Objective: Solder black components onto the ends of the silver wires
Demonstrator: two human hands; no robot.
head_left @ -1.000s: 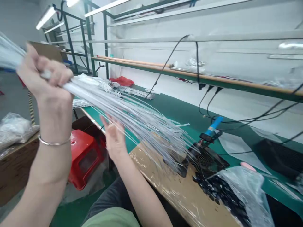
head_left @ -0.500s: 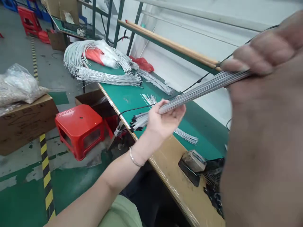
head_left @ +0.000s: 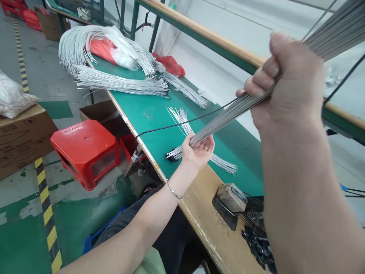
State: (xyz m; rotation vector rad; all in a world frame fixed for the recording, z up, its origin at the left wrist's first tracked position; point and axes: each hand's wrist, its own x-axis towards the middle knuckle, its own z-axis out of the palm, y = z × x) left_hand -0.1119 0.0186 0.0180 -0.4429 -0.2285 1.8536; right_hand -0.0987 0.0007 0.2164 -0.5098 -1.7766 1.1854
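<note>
A long bundle of thin grey wires (head_left: 225, 116) slants up from the table to the upper right. My left hand (head_left: 199, 153) cradles its lower part, thumb on one side and curled fingers on the other. Black ends (head_left: 170, 156) stick out just beyond that hand, low over the green mat. Higher up, close to the camera, my right hand (head_left: 296, 76) is wrapped round the same bundle. Past it the wires fan out to the frame's top right corner. Beneath my left hand, a smaller group of white wires (head_left: 224, 163) lies on the mat, partly hidden.
More white wire bundles (head_left: 122, 80) lie on the green table (head_left: 142, 110) at the far end. A thin black cord (head_left: 171, 126) crosses the table. A block-like device (head_left: 230, 198) and black parts (head_left: 258, 243) sit at the near end. A red stool (head_left: 85, 140) stands left.
My right hand now shows farther from the camera, its fist clear around the bundle, with the wires beyond it in view. My left hand keeps its hold, little moved. The view has shifted somewhat.
</note>
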